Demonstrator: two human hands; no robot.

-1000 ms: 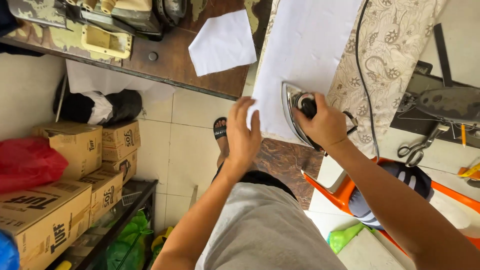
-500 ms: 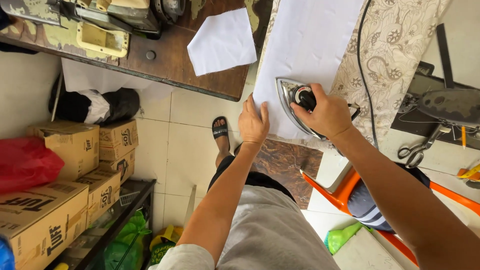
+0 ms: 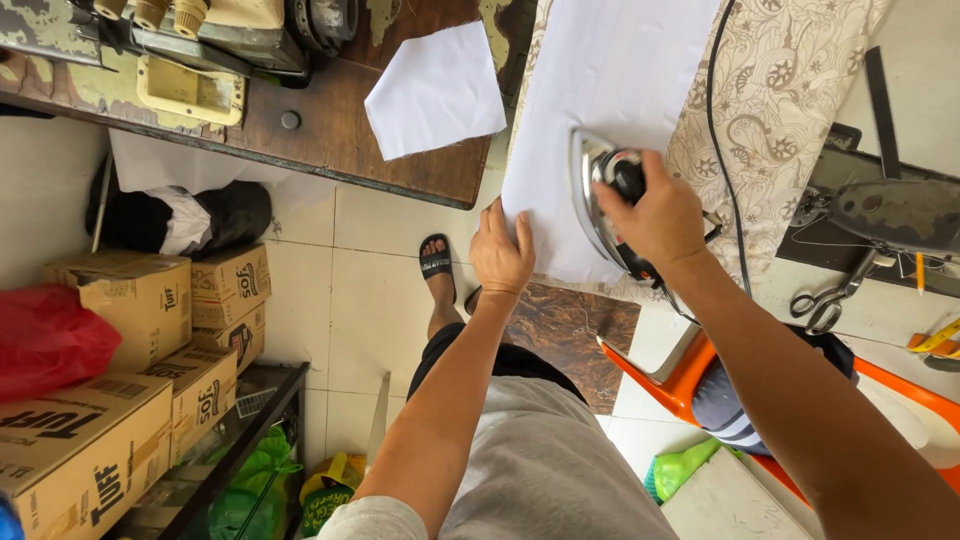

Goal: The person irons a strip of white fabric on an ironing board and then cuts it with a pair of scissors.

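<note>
A long white sheet of fabric [image 3: 610, 90] lies on an ironing board with a beige floral cover [image 3: 790, 110]. My right hand [image 3: 655, 215] grips the black handle of a metal clothes iron [image 3: 597, 195], which rests on the near end of the white fabric. My left hand [image 3: 502, 250] lies flat with fingers spread on the sheet's near left corner, holding it down. The iron's black cord [image 3: 715, 120] runs up across the board.
A wooden table [image 3: 330, 130] holds a second white piece [image 3: 435, 90] and an old sewing machine [image 3: 200, 40]. Cardboard boxes [image 3: 120, 380] and a red bag [image 3: 50, 340] stand at left. Scissors [image 3: 825, 300] and an orange stool [image 3: 690, 385] lie at right.
The iron and my right hand have moved forward along the white fabric. My left hand slid left to the sheet's near corner.
</note>
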